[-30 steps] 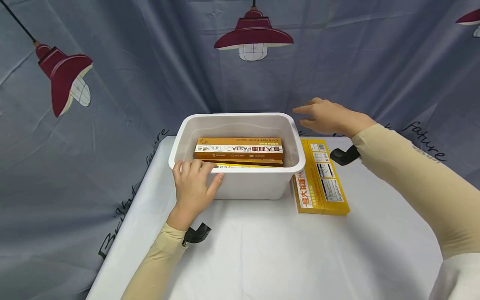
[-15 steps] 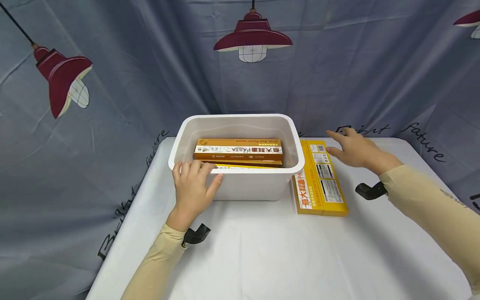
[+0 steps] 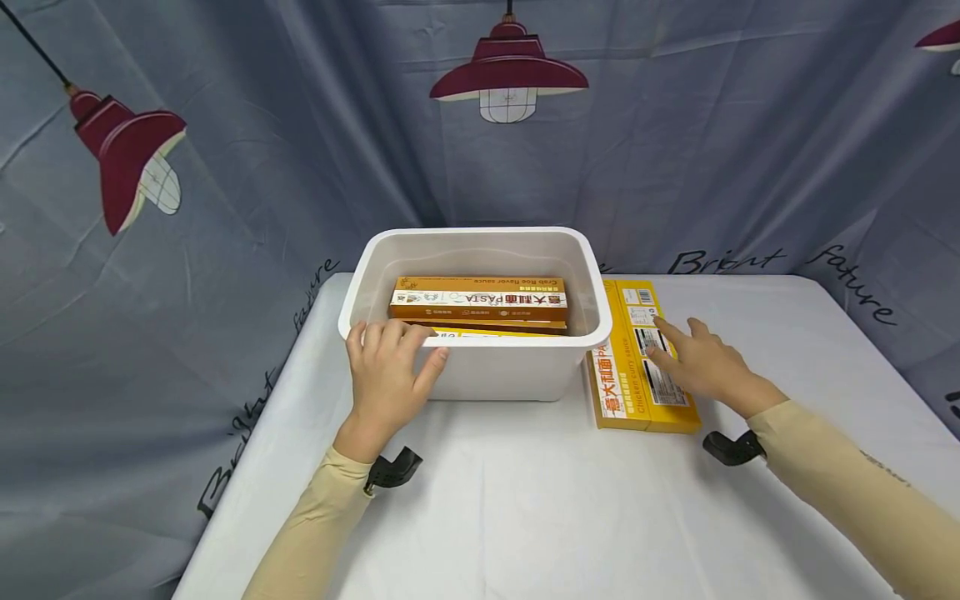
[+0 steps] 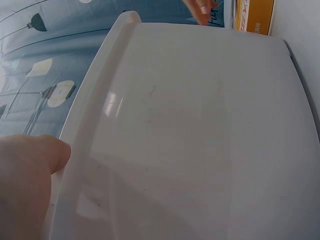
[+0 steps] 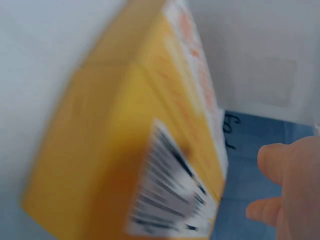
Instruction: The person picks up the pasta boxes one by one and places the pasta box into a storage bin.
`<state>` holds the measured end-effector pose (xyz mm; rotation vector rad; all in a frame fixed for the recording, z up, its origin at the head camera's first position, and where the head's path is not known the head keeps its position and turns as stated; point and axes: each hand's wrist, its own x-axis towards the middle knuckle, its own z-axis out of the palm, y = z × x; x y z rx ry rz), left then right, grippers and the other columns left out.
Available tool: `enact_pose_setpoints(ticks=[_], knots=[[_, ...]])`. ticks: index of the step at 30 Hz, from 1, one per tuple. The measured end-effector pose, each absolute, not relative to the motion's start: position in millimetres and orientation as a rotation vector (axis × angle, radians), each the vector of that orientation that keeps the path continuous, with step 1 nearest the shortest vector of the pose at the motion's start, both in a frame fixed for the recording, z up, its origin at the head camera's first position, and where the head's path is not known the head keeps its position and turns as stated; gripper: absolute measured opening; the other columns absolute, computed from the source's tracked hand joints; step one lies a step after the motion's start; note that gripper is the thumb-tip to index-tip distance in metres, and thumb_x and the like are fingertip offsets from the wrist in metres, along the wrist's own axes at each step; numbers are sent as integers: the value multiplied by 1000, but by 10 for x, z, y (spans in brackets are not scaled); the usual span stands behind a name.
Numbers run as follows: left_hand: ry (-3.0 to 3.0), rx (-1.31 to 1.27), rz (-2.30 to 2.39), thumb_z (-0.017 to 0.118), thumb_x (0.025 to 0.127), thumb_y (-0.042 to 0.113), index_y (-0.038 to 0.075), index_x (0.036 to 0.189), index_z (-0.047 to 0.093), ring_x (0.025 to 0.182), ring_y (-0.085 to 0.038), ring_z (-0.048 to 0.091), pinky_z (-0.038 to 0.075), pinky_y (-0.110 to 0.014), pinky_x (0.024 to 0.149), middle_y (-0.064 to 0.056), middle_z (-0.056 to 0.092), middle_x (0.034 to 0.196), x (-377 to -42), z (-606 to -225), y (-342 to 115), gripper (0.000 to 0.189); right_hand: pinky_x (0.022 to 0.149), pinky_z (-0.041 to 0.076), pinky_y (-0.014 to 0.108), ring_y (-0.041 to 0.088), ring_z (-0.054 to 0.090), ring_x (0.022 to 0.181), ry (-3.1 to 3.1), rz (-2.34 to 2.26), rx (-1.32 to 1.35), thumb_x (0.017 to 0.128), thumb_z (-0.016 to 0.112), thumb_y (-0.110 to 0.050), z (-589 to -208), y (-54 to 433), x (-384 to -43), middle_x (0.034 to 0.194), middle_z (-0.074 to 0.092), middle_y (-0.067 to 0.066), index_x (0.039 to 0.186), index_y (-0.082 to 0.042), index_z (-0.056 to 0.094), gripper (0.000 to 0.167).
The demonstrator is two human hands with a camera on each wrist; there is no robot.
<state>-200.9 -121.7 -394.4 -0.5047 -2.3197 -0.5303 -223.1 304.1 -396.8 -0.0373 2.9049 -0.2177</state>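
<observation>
My left hand (image 3: 386,379) holds the near rim of a white plastic bin (image 3: 495,372), fingers over the edge and thumb on the outside. In the left wrist view, the thumb (image 4: 59,154) lies at the bin's rim. Inside the bin a brown pasta box (image 3: 480,300) rests above other boxes, partly hidden by the near wall. My right hand (image 3: 708,365) hovers, fingers spread, over yellow pasta packaging (image 3: 617,396) lying flat right of the bin. A lengthwise seam runs along it; whether it is one box or two, I cannot tell. The right wrist view shows its yellow end (image 5: 85,135), blurred.
A white cloth covers the table (image 3: 525,508). Behind hangs a blue-grey curtain (image 3: 300,125) printed with red lamps and lettering, close to the bin's far side. Each wrist wears a black camera mount (image 3: 395,467).
My right hand has come from beside the bin's far right corner, first rightward, then down and nearer, over the yellow packaging. The left hand and bin have stayed put.
</observation>
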Motion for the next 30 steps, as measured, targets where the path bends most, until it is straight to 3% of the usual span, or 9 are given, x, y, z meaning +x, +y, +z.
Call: enact_pose_setpoints(ticks=[6,14,21,30], knots=[[-2303,-505,-533,58,95,40,5,103,70,97,-39,54,29,-67,105,-16,64,95,-2016,-3948,-1217,38,91,43,80,75,42,122,2897,-241,-45,104,38,-58,-4198,2979,-2102,148,20,54,160,-5,24,79],[-2330,-488,-533,63,93,39,6,104,71,98,-39,54,29,-66,106,-16,64,96,-1999,-3946,-1221,36,81,48,73,66,55,105,2928,-350,-50,104,35,-59,-4435,2898,-2003,144,22,54,160,-3,21,80],[-2337,-488,-539,62,94,40,6,106,71,98,-39,54,29,-66,106,-16,64,96,-1992,-3945,-1223,37,90,40,81,76,39,121,2954,-424,26,105,30,-60,-4587,2858,-1962,151,5,54,161,-4,17,81],[-2329,-500,-542,63,94,39,5,107,71,98,-39,54,29,-66,107,-16,65,97,-2002,-3933,-1218,37,96,34,82,73,30,130,2980,-516,104,105,25,-59,-4683,2823,-1907,157,-4,48,163,-9,13,77]])
